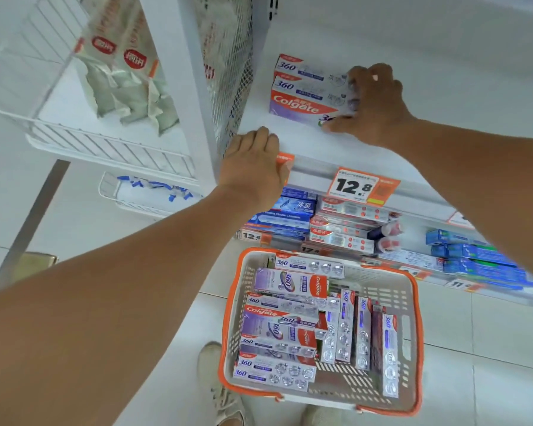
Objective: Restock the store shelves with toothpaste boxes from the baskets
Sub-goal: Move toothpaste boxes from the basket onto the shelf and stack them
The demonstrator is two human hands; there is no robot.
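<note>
Head view: we are looking down at a white metal shelf [366, 149] where three purple-and-red cardboard toothpaste boxes [308, 90] are lying stacked, reading "Colgate" and "360". Our right hand [373, 103] is curling its fingers round their right ends, its grip closed on the stack. Our left hand [253, 167] is resting over the shelf's front edge, fingers bent onto it, beside an orange price tag [362, 186] reading "12.8". Below, a grey plastic basket with orange rim [413, 333] is sitting on the floor, holding many more "Colgate 360" boxes [285, 327]. Lower shelves are carrying blue boxes [290, 215], with tags showing "12." and "17".
</note>
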